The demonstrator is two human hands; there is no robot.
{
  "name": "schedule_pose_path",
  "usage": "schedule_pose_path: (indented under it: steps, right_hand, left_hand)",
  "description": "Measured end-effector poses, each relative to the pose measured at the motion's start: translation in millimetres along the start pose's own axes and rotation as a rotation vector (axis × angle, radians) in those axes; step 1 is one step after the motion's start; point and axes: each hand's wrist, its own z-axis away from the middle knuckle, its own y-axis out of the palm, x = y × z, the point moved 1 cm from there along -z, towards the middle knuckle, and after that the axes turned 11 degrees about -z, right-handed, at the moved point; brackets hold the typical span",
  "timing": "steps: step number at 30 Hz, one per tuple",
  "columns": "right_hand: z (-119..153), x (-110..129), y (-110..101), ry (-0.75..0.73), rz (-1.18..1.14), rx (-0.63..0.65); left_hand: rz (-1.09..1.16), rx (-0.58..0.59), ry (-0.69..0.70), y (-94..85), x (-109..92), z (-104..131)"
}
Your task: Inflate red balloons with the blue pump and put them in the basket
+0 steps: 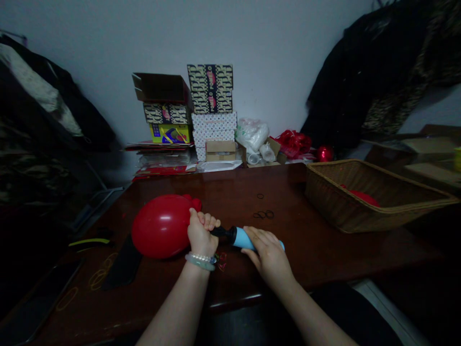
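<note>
A large inflated red balloon (162,227) rests over the left part of the dark brown table (223,192). My left hand (202,233), with bracelets at the wrist, is closed at the balloon's right end, around its neck and the black nozzle end of a hand pump; the fingers hide the joint. The pump's light blue body (243,239) points to the right. My right hand (268,254) is wrapped over that blue body from above, its thumb on the near side. A small blue tip shows beyond the fingers.
At the right stands a wicker basket (382,216) with something red inside. Several dark rubber bands (264,214) lie mid-table, yellowish bands (99,278) and a dark flat object (124,264) at the left. Stacked boxes (212,127) and plastic bags (252,134) line the back wall.
</note>
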Motion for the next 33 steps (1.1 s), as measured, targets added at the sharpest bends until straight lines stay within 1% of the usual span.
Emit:
schedule_pose_path:
  steps: [4, 10, 14, 20, 29, 33]
  right_hand:
    - [-4, -5, -5, -0.023, 0.017, 0.017]
    - [-2, -24, -15, -0.040, 0.064, 0.007]
    - [0, -32, -21, -0.055, 0.044, 0.003]
    - [0, -31, -20, -0.078, 0.022, -0.055]
    - [-2, -6, -7, -0.071, 0.002, -0.088]
    - [-2, -1, -2, -0.058, -0.012, -0.082]
  left_hand:
    - [0.006, -0.006, 0.026, -2.2, -10, -5]
    - [0.040, -0.046, 0.060, -9.0, -31, -17]
    - [0.073, -0.034, 0.067, -12.0, -37, -19]
    - [0.098, -0.045, 0.044, -9.1, -30, -14]
    - [0.057, -0.025, 0.020, 0.5, -7, -3]
    - [0.042, -0.019, 0.019, 2.2, 1, 2]
